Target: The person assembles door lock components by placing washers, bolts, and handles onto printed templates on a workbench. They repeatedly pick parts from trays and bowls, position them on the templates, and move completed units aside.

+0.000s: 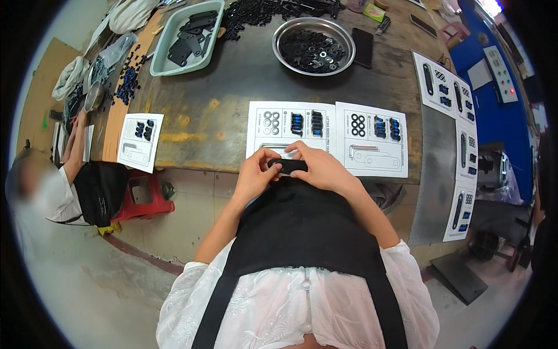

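My left hand (256,173) and my right hand (319,168) meet at the table's front edge, close to my apron. Between them they grip a small black flat plate (293,166) with rounded ends, fingers bent around its two sides. Just beyond it lies a printed sheet (253,131) bearing rings, dark bolts with blue threads and an L-shaped hex key, its lower part covered by my hands. A second sheet (401,166) to its right carries black rings, bolts and a hex key beside a printed outline of long plates.
A steel bowl (276,58) of black washers and a pale green tub (157,65) of black plates stand farther back. Loose black parts (250,14) lie behind them. More sheets with parts (462,203) line the right side. At left, another person (52,186) works beside a red stool (148,200).
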Demonstrator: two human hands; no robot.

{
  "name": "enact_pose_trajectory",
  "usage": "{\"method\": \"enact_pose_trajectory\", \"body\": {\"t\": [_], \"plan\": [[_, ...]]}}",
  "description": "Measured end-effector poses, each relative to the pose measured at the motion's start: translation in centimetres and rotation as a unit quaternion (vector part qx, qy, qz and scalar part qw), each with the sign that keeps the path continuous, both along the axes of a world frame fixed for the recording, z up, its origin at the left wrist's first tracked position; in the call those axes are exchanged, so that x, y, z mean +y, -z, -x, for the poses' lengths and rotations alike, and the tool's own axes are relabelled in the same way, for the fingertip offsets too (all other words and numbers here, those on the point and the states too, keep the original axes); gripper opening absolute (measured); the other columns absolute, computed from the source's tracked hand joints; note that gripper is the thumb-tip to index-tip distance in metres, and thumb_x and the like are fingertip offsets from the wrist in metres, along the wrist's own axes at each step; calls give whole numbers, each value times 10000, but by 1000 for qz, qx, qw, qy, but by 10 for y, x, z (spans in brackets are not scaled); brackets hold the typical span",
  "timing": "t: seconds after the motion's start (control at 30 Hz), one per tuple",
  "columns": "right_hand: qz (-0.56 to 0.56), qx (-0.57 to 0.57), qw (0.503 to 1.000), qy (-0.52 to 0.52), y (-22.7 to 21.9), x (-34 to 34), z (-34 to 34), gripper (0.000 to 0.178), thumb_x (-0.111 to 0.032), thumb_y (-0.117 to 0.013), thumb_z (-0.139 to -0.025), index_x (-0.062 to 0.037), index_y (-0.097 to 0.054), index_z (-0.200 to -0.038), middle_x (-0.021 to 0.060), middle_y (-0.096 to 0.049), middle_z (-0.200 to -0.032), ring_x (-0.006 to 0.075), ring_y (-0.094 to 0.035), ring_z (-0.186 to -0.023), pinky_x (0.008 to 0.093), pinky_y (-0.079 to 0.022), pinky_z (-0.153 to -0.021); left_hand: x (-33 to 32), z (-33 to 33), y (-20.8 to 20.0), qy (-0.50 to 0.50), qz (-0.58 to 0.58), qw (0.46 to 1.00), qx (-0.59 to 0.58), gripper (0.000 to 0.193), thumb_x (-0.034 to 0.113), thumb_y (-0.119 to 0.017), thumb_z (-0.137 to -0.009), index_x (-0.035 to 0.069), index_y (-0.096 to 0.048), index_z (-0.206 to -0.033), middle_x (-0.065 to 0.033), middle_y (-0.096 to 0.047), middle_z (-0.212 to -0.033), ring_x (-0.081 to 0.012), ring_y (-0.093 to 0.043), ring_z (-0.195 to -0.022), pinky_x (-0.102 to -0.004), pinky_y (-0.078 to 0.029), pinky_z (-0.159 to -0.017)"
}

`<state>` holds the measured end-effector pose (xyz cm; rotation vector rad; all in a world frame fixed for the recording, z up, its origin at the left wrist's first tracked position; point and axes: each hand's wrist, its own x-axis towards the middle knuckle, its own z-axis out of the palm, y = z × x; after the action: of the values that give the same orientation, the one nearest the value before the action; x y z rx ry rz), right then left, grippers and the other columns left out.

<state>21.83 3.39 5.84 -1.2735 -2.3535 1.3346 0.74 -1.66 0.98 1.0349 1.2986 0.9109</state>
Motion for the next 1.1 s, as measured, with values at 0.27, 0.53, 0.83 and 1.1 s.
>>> {"method": "enact_pose_trajectory", "body": {"t": [0.27, 0.53, 0.83, 1.1], "plan": [[-233, 16, 972, 24, 20, -13, -13, 465, -128, -840, -700, -116, -596, -1096, 61, -586, -1041, 276, -600, -980, 392, -477, -838, -3, -18, -1, -59, -17, 985, 160, 203, 38, -705, -917, -13, -641, -1102, -43, -641, -778, -84, -641, -627, -240, -534, -564], [-255, 21, 966, 25, 29, -13, -15, 383, -95, -779, -744, -101, -620, -1093, 82, -602, -1010, 308, -608, -954, 409, -501, -830, -13, -28, -5, -80, -130, 944, 291, 189, 100, -727, -894, 49, -664, -1064, -98, -571, -1026, -229, -627, -673, -381, -512, -636], [-257, -1, 965, 48, 39, -12, -19, 352, -125, -790, -738, -96, -642, -1056, 73, -605, -985, 289, -611, -928, 405, -509, -812, -20, -4, -2, -25, -296, 813, 501, 135, 183, -803, -820, 183, -735, -937, 1, -573, -931, -187, -590, -633, -337, -473, -565], [-289, 23, 955, 52, 44, 1, -7, 332, -141, -795, -755, -93, -651, -1050, 70, -618, -984, 284, -621, -959, 391, -514, -824, -9, 6, -1, -33, -301, 799, 519, 103, 191, -802, -796, 173, -731, -870, -9, -590, -868, -220, -623, -712, -354, -483, -577]]}}
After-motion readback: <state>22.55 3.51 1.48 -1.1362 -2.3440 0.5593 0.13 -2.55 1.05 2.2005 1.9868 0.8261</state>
